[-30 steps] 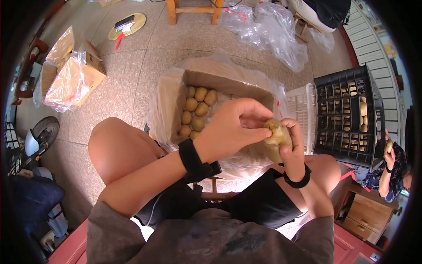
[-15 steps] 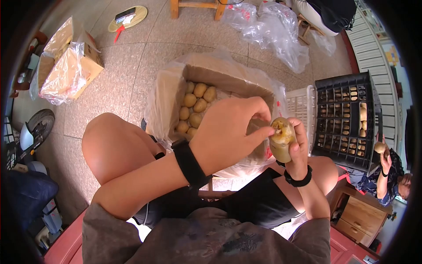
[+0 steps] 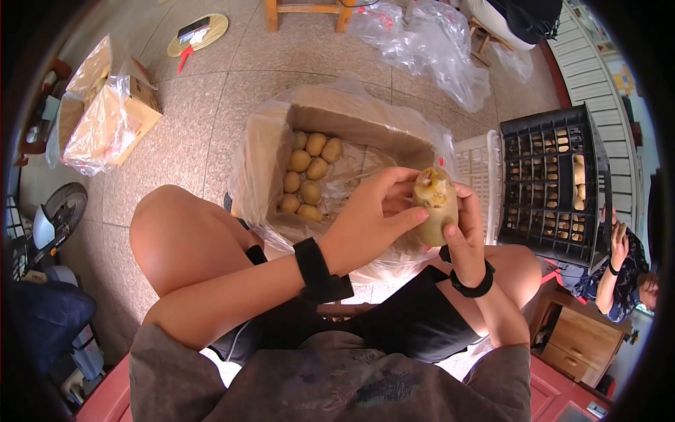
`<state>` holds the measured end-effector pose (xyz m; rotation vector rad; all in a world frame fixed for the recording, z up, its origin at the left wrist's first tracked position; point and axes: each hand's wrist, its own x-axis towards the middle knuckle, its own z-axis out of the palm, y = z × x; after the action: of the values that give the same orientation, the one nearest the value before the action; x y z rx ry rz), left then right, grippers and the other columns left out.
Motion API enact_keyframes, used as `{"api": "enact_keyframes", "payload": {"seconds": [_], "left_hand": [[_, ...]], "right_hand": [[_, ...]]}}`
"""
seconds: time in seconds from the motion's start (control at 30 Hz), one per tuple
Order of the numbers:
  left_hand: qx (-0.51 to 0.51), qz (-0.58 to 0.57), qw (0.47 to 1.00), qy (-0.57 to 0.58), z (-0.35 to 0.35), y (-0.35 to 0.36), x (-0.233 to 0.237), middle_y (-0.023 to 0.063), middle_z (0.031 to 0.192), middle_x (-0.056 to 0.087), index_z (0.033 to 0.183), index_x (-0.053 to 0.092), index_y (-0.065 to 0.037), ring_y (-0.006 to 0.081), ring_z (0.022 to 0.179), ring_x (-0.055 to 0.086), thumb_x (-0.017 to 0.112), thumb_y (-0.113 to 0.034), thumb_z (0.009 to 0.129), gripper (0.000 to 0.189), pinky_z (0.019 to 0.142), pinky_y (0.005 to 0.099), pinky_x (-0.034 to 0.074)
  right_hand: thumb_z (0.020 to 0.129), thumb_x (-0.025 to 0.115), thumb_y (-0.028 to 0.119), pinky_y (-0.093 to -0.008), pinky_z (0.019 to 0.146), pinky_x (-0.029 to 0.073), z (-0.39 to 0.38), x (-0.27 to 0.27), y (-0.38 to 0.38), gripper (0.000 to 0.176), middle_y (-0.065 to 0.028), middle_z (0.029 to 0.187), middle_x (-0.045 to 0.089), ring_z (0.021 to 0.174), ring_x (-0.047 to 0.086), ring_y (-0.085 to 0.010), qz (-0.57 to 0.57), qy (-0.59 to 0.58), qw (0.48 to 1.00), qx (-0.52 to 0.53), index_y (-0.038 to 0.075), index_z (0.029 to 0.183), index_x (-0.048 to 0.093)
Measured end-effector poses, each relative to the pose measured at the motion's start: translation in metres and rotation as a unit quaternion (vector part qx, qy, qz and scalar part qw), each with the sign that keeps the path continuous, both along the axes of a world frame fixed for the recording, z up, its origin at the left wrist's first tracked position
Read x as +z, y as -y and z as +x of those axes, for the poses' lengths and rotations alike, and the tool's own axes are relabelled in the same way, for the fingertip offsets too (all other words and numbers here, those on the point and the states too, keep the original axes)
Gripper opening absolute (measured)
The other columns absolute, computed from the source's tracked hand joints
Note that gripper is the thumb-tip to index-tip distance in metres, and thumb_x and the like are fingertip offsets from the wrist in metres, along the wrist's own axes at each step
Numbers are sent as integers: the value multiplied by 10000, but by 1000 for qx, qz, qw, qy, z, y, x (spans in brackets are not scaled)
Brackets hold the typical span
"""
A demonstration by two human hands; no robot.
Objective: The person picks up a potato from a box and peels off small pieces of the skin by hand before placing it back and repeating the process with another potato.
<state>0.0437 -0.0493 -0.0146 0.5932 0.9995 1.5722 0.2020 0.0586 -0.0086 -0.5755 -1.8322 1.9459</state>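
My right hand (image 3: 467, 232) grips an oblong, yellow-green, fruit-like piece (image 3: 437, 218) from its right side, thumb across its lower front. The top end is rough and broken, with yellow and brown patches. From the left, my left hand (image 3: 376, 218) holds the same piece, its thumb on the front and its fingers partly hidden behind. Both hands are over the near right part of an open cardboard box (image 3: 358, 116) lined with clear plastic. Several round, tan, potato-like pieces (image 3: 309, 190) lie along the box's left side.
A black slatted crate (image 3: 548, 186) full of tan pieces stands at right, beside a white plastic basket (image 3: 478, 169). Another person's hand (image 3: 619, 246) is beyond it. Another box (image 3: 130, 109) sits at left; clear plastic sheeting (image 3: 422, 49) lies on the floor ahead.
My left hand has moved from the broken top down onto the side of the piece. The piece has shifted slightly left and up. The other person's hand has moved too.
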Motion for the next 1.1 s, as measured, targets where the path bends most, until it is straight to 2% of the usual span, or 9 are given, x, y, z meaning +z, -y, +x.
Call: {"api": "enact_keyframes", "payload": {"seconds": [0.23, 0.43, 0.5, 0.57, 0.7, 0.77, 0.97, 1.1], "left_hand": [[5, -9, 1000, 9, 2, -1, -4, 171, 1134, 582, 1169, 466, 55, 205, 1062, 573, 678, -119, 832, 435, 912, 324, 458], [15, -55, 998, -23, 3, 0, -3, 129, 982, 641, 1038, 540, 42, 166, 917, 628, 692, -116, 820, 310, 799, 282, 500], [21, -52, 998, -32, 3, 0, -2, 108, 889, 661, 940, 592, 35, 143, 827, 644, 695, -97, 807, 214, 736, 260, 508], [10, -58, 997, -53, 0, 0, 1, 90, 904, 665, 934, 607, 26, 125, 842, 638, 690, -75, 811, 179, 750, 245, 504], [15, -64, 993, -93, 0, 1, -1, 72, 908, 673, 905, 633, 13, 102, 853, 634, 681, -37, 809, 119, 756, 226, 500], [14, -69, 993, -92, 0, 1, -2, 72, 906, 673, 908, 631, 12, 101, 851, 634, 680, -35, 810, 120, 755, 225, 500], [28, -77, 990, -111, 1, 0, -5, 59, 887, 671, 895, 629, 5, 91, 817, 629, 679, -38, 806, 110, 742, 223, 501], [36, -61, 986, -152, 4, -2, -7, 48, 859, 669, 875, 641, 7, 85, 790, 626, 673, -41, 806, 90, 725, 224, 502]], "right_hand": [[855, 633, 157, -306, 970, 369, 0, 4, -2, 566, -106, 1229, 483, 1147, 468, -170, -41, 4, 999, 24, 16, 1304, 318], [797, 688, 86, -304, 969, 381, -1, 8, -1, 596, -101, 1236, 498, 1149, 483, -166, -87, 27, 996, 19, 16, 1288, 358], [774, 711, 74, -303, 966, 386, 0, 8, 1, 616, -99, 1238, 500, 1144, 489, -164, -96, 42, 994, 22, 19, 1283, 370], [740, 748, 88, -296, 930, 407, -1, 7, 4, 634, -80, 1176, 524, 1086, 512, -156, -35, 54, 998, 10, 24, 1261, 391], [719, 751, 93, -294, 896, 419, 0, 2, 5, 618, -73, 1109, 536, 1024, 525, -154, 8, 84, 996, -7, 22, 1225, 405], [696, 739, 76, -294, 862, 431, -1, 2, 5, 591, -78, 1056, 543, 974, 533, -156, 88, 116, 989, -16, 20, 1188, 417], [678, 728, 59, -299, 854, 436, -2, 5, 5, 576, -93, 1050, 547, 956, 537, -158, 171, 152, 973, -11, 20, 1166, 423], [679, 727, 64, -302, 864, 431, -2, 6, 6, 579, -97, 1063, 545, 972, 536, -162, 126, 151, 980, -15, 20, 1169, 421]]}}
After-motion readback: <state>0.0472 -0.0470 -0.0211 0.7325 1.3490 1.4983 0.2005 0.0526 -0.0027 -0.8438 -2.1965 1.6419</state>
